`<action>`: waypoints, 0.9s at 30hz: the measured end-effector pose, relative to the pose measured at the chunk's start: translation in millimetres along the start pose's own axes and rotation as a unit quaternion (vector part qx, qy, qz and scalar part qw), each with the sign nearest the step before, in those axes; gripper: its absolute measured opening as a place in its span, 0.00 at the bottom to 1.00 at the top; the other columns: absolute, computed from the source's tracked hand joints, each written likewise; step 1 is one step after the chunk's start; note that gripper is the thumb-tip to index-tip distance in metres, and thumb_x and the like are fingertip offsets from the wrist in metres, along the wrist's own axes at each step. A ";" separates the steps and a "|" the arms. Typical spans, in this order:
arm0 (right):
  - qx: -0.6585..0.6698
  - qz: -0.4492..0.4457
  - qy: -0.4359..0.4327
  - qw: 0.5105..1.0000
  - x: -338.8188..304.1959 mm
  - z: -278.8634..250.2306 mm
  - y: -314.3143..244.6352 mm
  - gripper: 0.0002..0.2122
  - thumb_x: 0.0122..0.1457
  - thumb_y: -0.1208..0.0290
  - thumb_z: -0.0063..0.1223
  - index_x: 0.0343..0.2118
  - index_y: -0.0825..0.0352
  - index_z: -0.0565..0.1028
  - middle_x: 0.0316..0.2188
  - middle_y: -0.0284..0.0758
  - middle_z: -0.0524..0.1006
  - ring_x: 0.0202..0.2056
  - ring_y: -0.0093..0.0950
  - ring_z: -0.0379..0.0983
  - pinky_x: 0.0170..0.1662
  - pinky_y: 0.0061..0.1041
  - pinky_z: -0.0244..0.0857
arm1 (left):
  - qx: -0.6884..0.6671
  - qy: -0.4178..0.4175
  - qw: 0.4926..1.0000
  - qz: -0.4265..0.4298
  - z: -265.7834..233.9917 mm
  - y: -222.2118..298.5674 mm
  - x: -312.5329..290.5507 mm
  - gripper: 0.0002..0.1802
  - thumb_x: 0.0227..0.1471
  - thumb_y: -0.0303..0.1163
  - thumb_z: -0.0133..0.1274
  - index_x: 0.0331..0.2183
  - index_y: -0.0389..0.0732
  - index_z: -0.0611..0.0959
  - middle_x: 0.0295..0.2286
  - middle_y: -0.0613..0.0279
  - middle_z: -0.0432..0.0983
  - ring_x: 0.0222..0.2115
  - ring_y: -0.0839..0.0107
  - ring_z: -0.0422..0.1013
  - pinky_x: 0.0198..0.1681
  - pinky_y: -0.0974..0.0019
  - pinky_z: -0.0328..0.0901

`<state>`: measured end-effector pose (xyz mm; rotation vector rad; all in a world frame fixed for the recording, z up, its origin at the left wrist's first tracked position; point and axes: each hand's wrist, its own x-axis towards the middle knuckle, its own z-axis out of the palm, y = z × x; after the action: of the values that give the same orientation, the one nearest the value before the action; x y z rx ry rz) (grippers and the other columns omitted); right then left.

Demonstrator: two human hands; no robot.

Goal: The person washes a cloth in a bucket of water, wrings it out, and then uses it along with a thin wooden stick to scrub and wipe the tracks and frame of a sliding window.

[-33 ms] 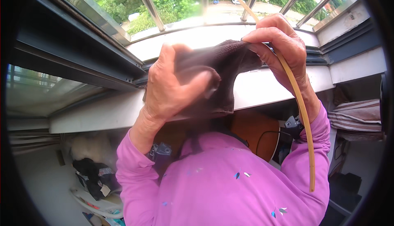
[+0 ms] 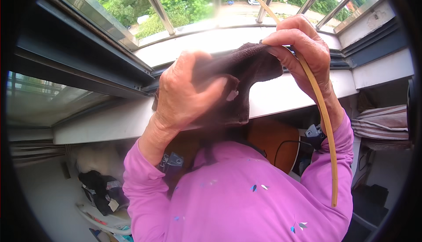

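Observation:
Dark brown cloth point(image 2: 244, 73), towel-like in texture, hangs between my two hands in front of the window ledge. My left hand point(image 2: 182, 95) is closed on its left part, with the thumb over the front; the fingertips behind the cloth are hidden. A small pale patch, too blurred to name, shows on the cloth beside that thumb. At the upper right corner, my right hand point(image 2: 303, 51) pinches the cloth's edge between thumb and fingers. A long thin bamboo-coloured stick point(image 2: 322, 101) also passes through this hand, running from the window bars down along my right forearm.
Metal bars point(image 2: 157, 7) stand outside the window, with trees beyond. The white ledge point(image 2: 303, 88) crosses below the cloth. A dark window frame point(image 2: 83, 57) is on the left. Black fabric point(image 2: 99, 189) lies at lower left; a striped cloth point(image 2: 382, 123) hangs at right.
My left hand has dipped slightly, and the cloth has shifted a little with it. The pale patch by the thumb shows more clearly. My right hand has barely moved.

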<state>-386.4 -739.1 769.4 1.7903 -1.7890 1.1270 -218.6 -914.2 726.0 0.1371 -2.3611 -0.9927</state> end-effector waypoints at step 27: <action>-0.007 0.038 -0.006 0.999 -25.1 13.1 77.3 0.08 0.41 0.78 0.62 0.27 0.65 0.77 0.25 0.31 0.71 0.31 0.28 0.65 0.35 0.26 0.59 | 0.133 0.084 0.984 0.082 39.6 -23.1 -2.0 0.30 0.31 0.10 0.53 0.41 0.39 0.70 0.40 0.49 0.69 0.36 0.51 0.70 0.34 0.60 0.68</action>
<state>-453.4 -742.1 721.6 1.7383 -1.8820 1.1327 -241.0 -905.4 687.0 0.1204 -2.2957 -0.5614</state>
